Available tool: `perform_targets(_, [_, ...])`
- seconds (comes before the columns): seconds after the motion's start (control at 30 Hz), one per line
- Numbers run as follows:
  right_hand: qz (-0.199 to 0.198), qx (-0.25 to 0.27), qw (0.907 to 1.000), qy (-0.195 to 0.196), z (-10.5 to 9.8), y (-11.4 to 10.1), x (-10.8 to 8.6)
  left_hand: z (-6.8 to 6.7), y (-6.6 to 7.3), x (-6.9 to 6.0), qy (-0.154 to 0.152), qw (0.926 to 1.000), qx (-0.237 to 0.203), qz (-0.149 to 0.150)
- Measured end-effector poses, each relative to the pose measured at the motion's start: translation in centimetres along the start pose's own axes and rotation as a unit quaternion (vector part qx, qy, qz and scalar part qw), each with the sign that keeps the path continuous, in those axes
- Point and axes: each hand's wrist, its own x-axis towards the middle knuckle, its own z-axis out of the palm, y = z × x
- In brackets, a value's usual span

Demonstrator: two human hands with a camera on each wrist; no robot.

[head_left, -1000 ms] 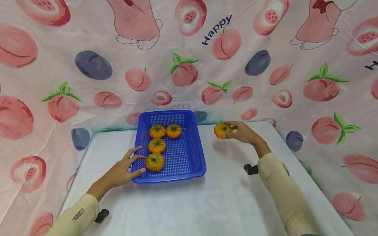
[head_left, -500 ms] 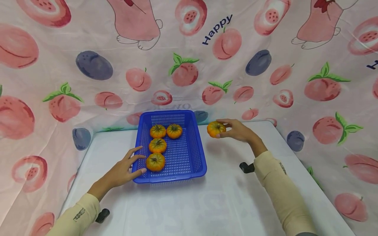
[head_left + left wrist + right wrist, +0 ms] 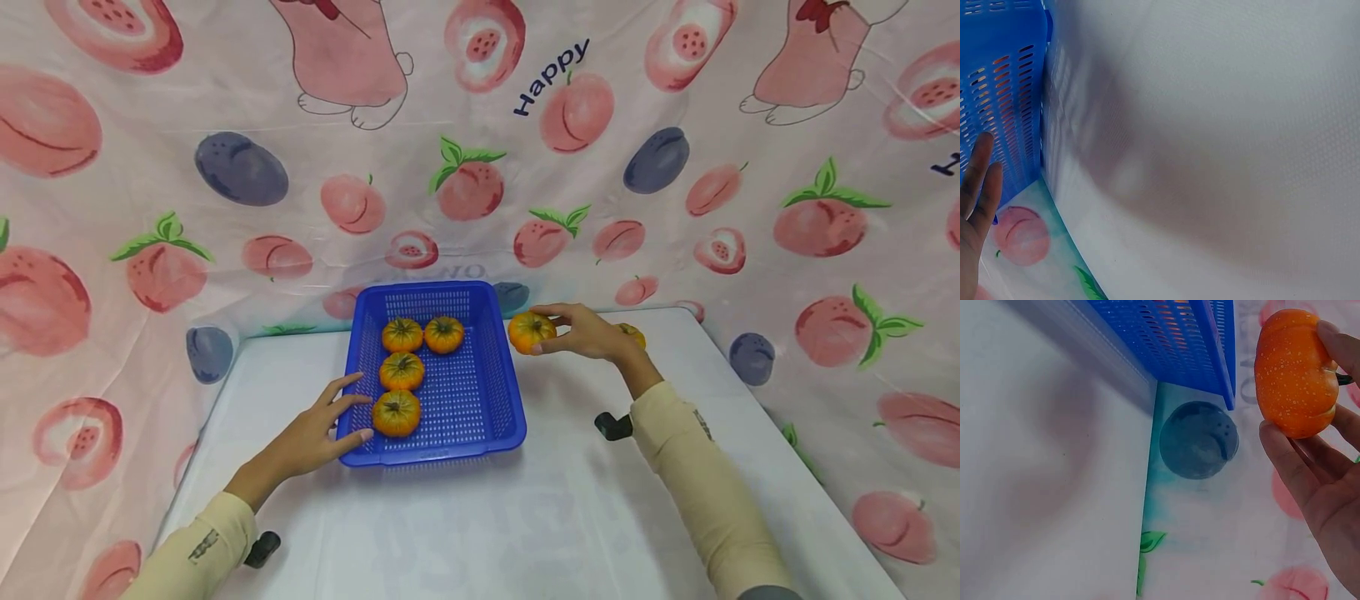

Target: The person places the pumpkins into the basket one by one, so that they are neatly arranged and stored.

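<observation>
A small orange pumpkin [image 3: 532, 333] is pinched between the thumb and fingers of my right hand [image 3: 588, 332], just off the basket's right rim. The right wrist view shows this pumpkin [image 3: 1296, 375] raised, its dark stem towards the palm. My left hand [image 3: 311, 437] rests at the left side of the blue plastic basket [image 3: 502, 400], fingers spread and fairly straight over the rim. In the left wrist view two of its fingers [image 3: 986, 181] lie by the slotted outer wall. Inside the basket several pumpkins [image 3: 401, 372] sit along the left and back.
Another pumpkin [image 3: 633, 335] lies on the white table [image 3: 480, 525], partly hidden behind my right wrist. A fruit-printed cloth [image 3: 480, 217] hangs behind the table and at both sides. A black camera piece [image 3: 613, 426] sticks out from the right sleeve.
My right hand has carried its pumpkin left towards the basket. The pumpkin behind the right wrist has come into view. My left hand and the basket stay put.
</observation>
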Motion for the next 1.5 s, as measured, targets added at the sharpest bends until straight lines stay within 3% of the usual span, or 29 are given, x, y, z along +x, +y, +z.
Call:
perform_targets(1.07, [-0.024,0.001,0.9984,-0.052,4.8,-3.3,6.1,-0.1,0.2,-0.1,0.003,0.9999,0.008,-0.008])
perform_targets(1.5, [0.004,-0.034,0.9978,-0.057,7.2,-4.3,8.3,-0.1,0.2,-0.1,-0.001,1.0,0.003,-0.007])
